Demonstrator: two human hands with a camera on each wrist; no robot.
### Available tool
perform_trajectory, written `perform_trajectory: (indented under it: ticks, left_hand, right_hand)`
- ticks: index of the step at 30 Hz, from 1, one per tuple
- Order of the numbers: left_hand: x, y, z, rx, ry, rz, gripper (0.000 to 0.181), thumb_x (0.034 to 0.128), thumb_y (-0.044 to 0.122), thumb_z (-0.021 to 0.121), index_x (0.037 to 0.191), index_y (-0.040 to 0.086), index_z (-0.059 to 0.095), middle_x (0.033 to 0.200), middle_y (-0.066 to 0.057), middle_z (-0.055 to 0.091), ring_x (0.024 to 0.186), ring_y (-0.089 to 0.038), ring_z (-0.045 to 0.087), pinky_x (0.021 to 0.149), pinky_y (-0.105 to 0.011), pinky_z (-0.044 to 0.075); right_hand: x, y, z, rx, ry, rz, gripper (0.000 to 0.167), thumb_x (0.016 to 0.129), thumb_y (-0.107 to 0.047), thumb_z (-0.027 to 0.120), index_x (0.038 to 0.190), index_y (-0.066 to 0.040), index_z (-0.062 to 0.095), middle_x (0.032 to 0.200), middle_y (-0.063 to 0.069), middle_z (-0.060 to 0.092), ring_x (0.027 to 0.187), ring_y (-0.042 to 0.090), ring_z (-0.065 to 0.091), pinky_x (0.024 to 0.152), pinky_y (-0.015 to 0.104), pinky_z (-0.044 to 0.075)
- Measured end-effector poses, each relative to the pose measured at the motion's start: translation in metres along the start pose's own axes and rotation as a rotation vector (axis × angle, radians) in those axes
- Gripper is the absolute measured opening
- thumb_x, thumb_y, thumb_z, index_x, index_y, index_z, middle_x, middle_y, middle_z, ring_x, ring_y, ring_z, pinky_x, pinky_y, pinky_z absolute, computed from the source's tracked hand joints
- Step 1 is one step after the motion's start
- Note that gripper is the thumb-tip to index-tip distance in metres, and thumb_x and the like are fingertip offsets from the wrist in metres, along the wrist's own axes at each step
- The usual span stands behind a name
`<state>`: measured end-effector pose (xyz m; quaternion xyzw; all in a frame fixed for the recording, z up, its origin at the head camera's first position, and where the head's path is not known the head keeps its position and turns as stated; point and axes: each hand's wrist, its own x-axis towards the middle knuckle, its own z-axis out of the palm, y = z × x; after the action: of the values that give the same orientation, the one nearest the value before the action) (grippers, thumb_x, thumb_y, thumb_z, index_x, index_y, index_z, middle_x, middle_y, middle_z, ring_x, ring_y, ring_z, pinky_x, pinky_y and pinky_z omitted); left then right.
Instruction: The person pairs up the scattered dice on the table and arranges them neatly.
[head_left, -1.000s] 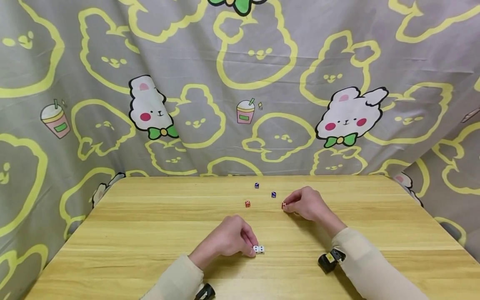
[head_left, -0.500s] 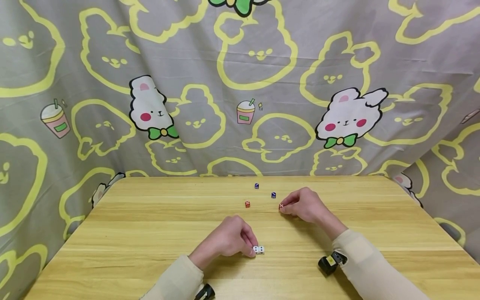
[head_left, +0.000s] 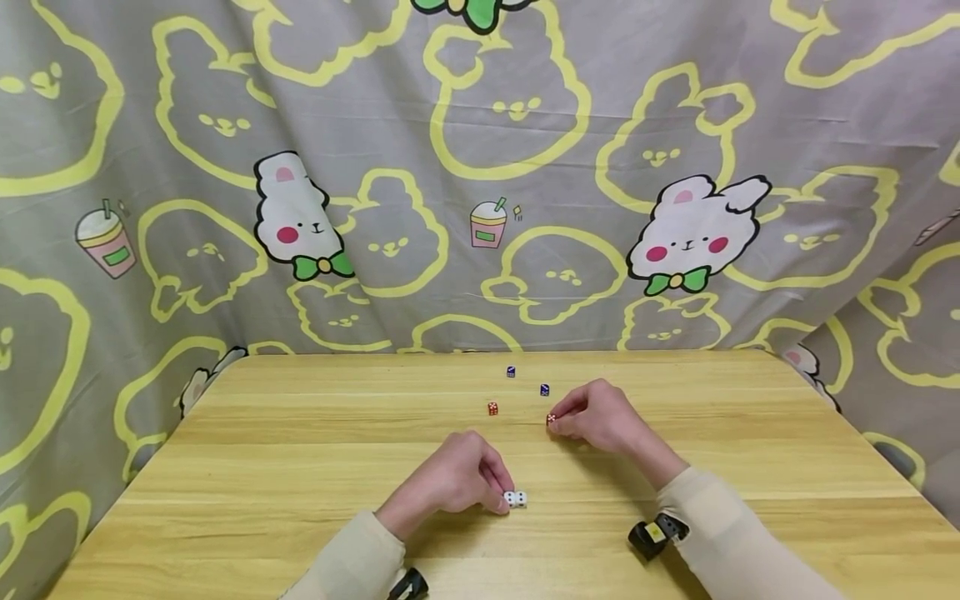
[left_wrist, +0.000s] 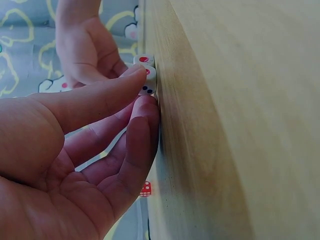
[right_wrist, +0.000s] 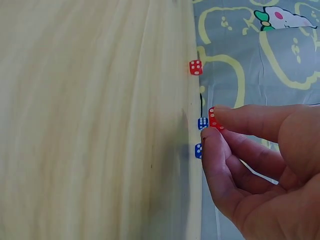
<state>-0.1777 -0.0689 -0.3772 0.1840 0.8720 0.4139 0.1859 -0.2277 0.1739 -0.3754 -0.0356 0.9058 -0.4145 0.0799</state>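
Note:
Near the front middle of the table, two white dice (head_left: 516, 499) stand side by side, touching. My left hand (head_left: 461, 473) pinches the left one between thumb and fingers, as the left wrist view also shows. Farther back on the right, my right hand (head_left: 602, 414) pinches a red die (right_wrist: 213, 119) between thumb and fingertip. A second red die (head_left: 492, 408) sits on the table to the left of that hand. Just beyond the right fingertips lies a blue die (head_left: 544, 389), and another blue die (head_left: 511, 372) is near the back edge.
The wooden table (head_left: 300, 433) reaches back to a grey curtain (head_left: 405, 125) with yellow and white cartoon prints. Black cameras are strapped at both wrists, over beige sleeves (head_left: 738, 533).
My right hand has moved a little left and toward me, carrying the red die. My left hand keeps its pinch at the white dice. The other dice stay where they were.

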Motion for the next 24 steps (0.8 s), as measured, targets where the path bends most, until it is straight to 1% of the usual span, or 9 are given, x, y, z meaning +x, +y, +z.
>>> perform_trajectory:
  ticks: [10,19,24]
  left_hand:
    - [0.001,0.0,0.0,0.002,-0.002,-0.016,0.018,0.0743,-0.003,0.093,0.078,0.008,0.079,0.069,-0.001,0.072,0.065,-0.011,0.063,0.06,-0.023,0.047]
    - [0.0,-0.001,0.0,-0.001,-0.002,-0.016,0.018,0.0739,-0.003,0.093,0.077,0.009,0.079,0.068,0.0,0.072,0.065,-0.011,0.063,0.06,-0.023,0.047]
    - [0.0,-0.001,0.0,-0.002,-0.001,-0.014,0.019,0.0736,-0.003,0.093,0.077,0.008,0.079,0.068,0.0,0.071,0.065,-0.01,0.063,0.061,-0.023,0.047]
  right_hand:
    - [-0.005,-0.009,0.01,0.011,-0.001,0.014,0.009,0.086,-0.014,0.088,0.093,-0.011,0.083,0.083,0.002,0.076,0.073,0.014,0.067,0.065,0.028,0.054]
    - [-0.012,-0.011,0.017,0.018,-0.019,0.001,0.008,0.086,-0.012,0.088,0.091,-0.011,0.083,0.081,0.001,0.076,0.071,0.014,0.065,0.064,0.029,0.054]
    - [-0.015,-0.012,0.02,0.027,-0.02,0.017,0.007,0.086,-0.011,0.088,0.09,-0.011,0.082,0.08,0.001,0.075,0.07,0.015,0.065,0.063,0.029,0.054]
